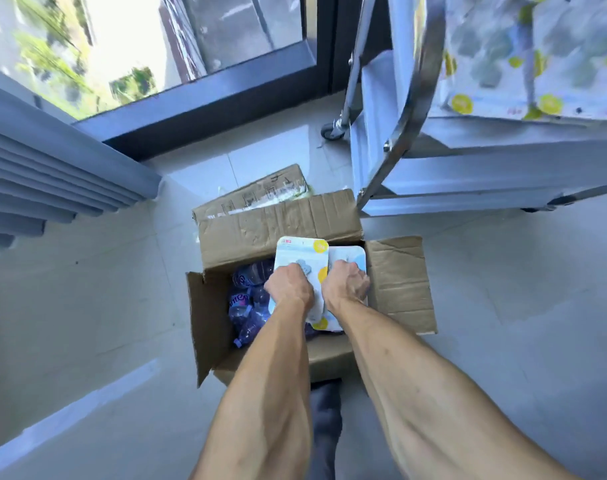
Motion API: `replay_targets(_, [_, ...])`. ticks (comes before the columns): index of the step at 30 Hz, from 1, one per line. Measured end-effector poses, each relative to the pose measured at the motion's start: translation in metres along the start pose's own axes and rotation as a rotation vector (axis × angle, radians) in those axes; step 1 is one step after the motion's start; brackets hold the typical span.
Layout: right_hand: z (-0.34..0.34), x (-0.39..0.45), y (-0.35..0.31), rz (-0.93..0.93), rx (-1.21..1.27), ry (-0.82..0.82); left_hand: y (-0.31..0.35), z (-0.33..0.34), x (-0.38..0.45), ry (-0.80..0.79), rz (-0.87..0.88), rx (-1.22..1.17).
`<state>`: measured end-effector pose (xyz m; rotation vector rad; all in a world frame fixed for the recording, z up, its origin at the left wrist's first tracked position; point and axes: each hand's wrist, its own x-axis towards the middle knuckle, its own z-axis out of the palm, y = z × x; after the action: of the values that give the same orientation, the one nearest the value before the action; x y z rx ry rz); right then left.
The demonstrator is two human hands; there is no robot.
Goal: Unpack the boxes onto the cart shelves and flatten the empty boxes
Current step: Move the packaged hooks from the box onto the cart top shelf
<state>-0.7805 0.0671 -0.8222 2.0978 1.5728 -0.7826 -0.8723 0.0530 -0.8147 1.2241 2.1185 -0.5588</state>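
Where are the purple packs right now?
In the head view, the purple packs lie inside the open cardboard box on the floor, in its left half, just left of the left hand.

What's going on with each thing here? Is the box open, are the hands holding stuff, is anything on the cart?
Cardboard box: on the floor, flaps open, still holding goods.
Left hand: gripping a white pack over the box.
Right hand: gripping a second white pack.
Purple packs: still inside the box.
Cart: top shelf already carries similar packs.
Second box: behind the first, partly hidden.
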Motion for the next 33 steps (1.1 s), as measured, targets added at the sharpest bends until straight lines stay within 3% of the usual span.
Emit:
replay_targets(4, [-0.097, -0.056, 0.028, 0.031, -0.075, 0.073, 0.033, -0.076, -0.074, 0.16, -0.025, 0.031])
replay_targets(10, [-0.244, -0.112, 0.084, 0.042, 0.013, 0.155, 0.11, -0.178, -0.171, 0.253, 0.079, -0.026])
replay_targets(15, [-0.356, -0.106, 0.153, 0.053, 0.104, 0.246, 0.203, -0.244, -0.223, 0.351, 0.173, -0.149])
replay_targets(20, [-0.443, -0.081, 0.248, 0.018, 0.102, 0.277, 0.298, -0.269, -0.265, 0.354, 0.137, -0.246])
replay_targets(26, [-0.52, -0.038, 0.33, 0.046, 0.103, 0.274, 0.397, -0.28, -0.283, 0.339, 0.155, -0.311])
replay_targets(33, [-0.545, 0.018, 0.331, 0.025, 0.123, 0.213, 0.438, -0.31, -0.24, 0.311, 0.096, -0.29])
